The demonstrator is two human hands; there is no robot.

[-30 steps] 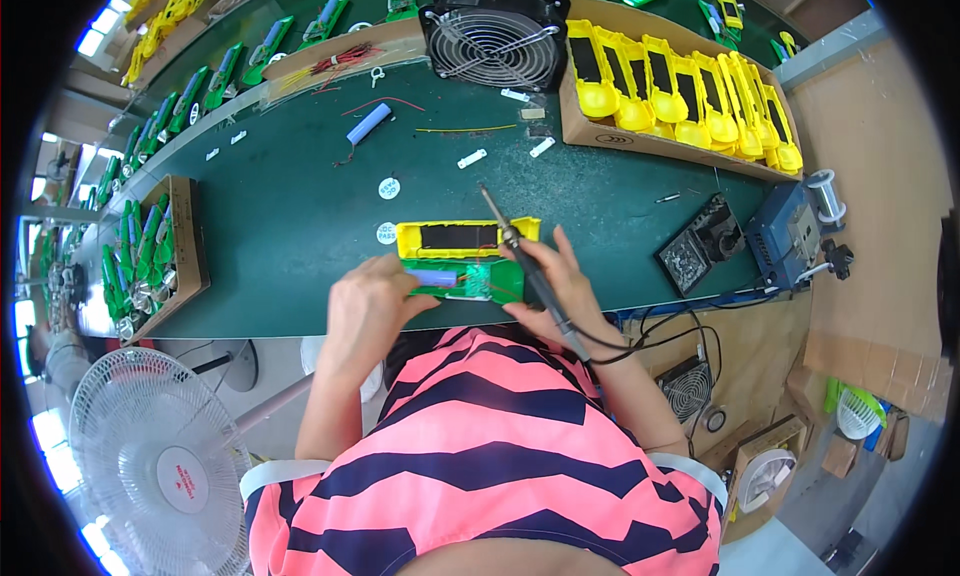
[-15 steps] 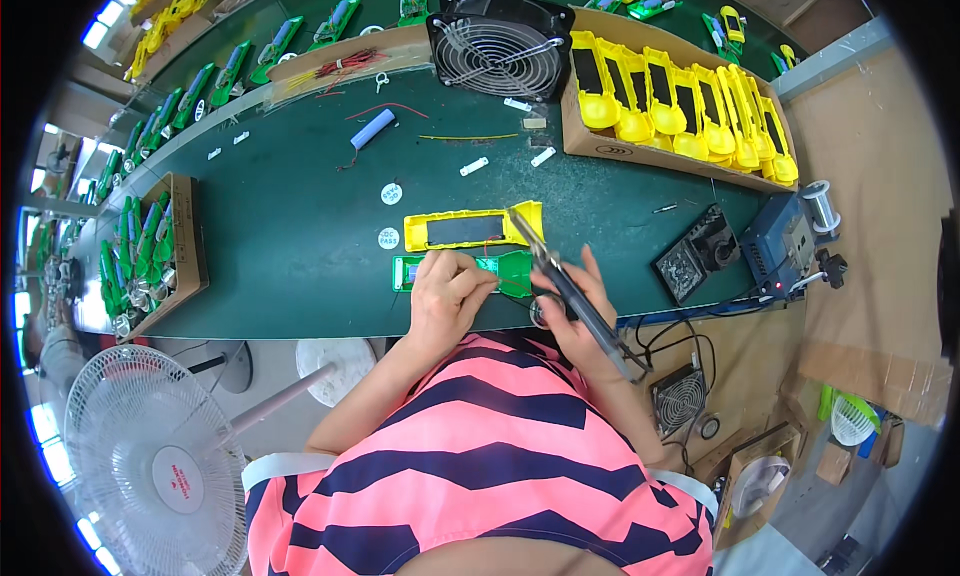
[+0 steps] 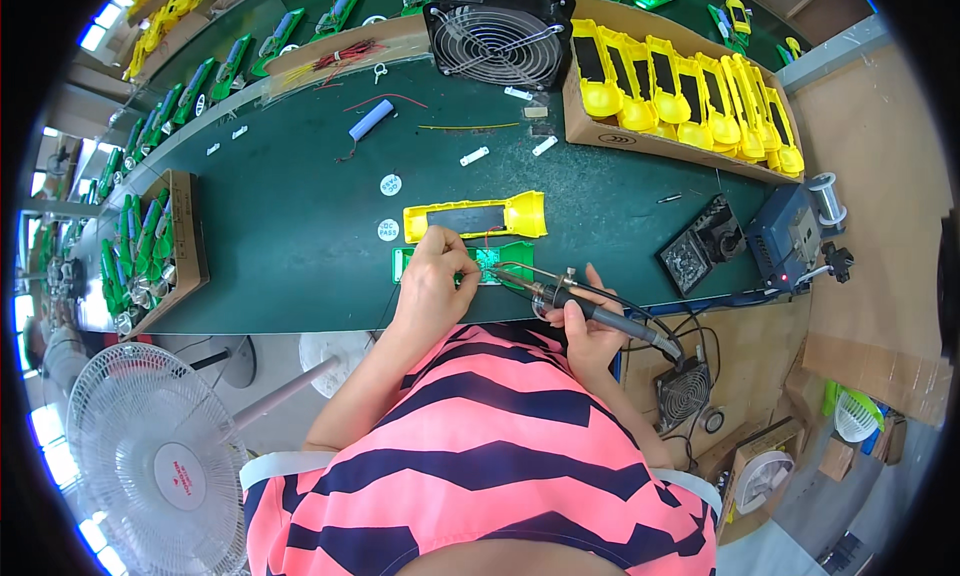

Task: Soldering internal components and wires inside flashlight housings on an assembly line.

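A green plastic housing lies on the table just in front of me, with a small green circuit board in it. My left hand rests over its left part, thumb and fingers pinched beside the board; what they pinch is hidden. In my right hand is a soldering iron with a thin metal feed tube along it. Its tip points left, at the board. Just beyond lies a yellow housing with a dark panel, joined to the green one by a thin red wire.
An open carton of yellow housings stands far right, beside a black fan. At right sit an iron stand and a blue soldering station. A box of green assemblies is at left. A blue cylindrical battery lies farther back.
The soldering iron has swung down from over the yellow housing, and its tip now points left at the board. My left hand has shifted slightly left and away from me.
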